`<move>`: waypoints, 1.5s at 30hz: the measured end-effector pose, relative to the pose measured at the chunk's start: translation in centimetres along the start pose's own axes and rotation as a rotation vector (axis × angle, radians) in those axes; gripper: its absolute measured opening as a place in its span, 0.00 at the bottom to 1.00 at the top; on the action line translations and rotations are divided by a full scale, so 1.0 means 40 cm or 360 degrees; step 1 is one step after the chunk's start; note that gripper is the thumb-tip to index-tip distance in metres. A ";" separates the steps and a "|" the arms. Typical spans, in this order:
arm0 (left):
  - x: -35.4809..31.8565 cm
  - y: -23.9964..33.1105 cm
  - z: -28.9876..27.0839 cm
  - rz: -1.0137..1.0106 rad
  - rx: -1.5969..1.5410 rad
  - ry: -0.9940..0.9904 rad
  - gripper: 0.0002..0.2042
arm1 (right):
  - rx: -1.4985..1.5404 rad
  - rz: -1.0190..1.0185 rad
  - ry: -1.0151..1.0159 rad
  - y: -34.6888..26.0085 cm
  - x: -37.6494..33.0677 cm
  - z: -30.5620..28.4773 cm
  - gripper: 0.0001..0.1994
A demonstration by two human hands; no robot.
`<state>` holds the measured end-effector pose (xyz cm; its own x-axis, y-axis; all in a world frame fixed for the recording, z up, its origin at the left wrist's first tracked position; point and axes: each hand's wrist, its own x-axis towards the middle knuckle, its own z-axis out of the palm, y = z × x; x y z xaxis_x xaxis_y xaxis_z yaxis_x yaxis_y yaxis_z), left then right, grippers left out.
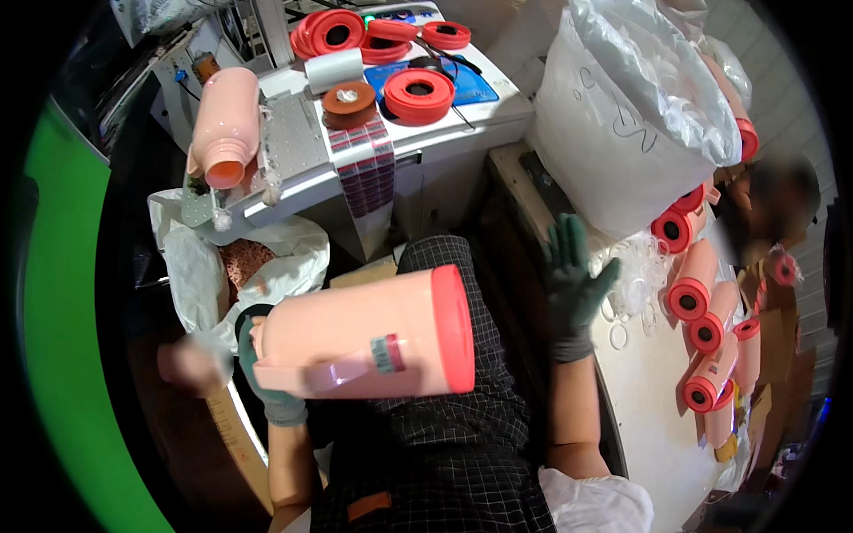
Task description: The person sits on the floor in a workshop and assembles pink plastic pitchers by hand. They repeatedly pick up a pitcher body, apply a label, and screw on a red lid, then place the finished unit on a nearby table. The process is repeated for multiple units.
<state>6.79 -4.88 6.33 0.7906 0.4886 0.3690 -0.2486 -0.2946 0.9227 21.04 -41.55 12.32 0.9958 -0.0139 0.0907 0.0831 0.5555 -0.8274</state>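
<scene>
A pink insulated jug [355,329] with a coral-red base ring lies sideways above my lap, its base to the right. My left hand [252,360], in a grey-green glove, is closed round its left end; some fingers are hidden behind it. A side handle runs along the jug's near side, and a small printed label sticks to its body. Off to the right, my gloved right hand [573,280] is raised with the fingers spread and nothing in it. Loose clear rings [635,280] lie on the table just beyond that hand.
A white machine table [484,129] ahead bears another pink jug [227,124], coral rings [418,95] and a label roll [349,104]. A big white sack [613,124] stands at right, near several finished-looking jugs [697,280]. An open bag [191,275] sits at left.
</scene>
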 end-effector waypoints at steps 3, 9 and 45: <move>0.021 0.018 0.061 0.0066 -0.0115 -0.0049 0.19 | -0.0079 0.0233 -0.0327 0.114 -0.087 0.102 0.56; 0.042 0.061 0.058 0.0266 0.0488 -0.0132 0.21 | -0.0202 0.0162 -0.0079 0.049 -0.107 0.076 0.47; -0.045 0.105 0.113 -0.0796 -0.0257 -0.0544 0.11 | -0.2465 -0.1501 0.2156 -0.520 0.047 -0.829 0.39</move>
<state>6.87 -10.71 9.02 0.9608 0.2372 -0.1438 0.1376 0.0427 0.9896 22.49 -80.72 11.33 0.0455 -0.5472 0.8357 -0.3165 -0.8014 -0.5075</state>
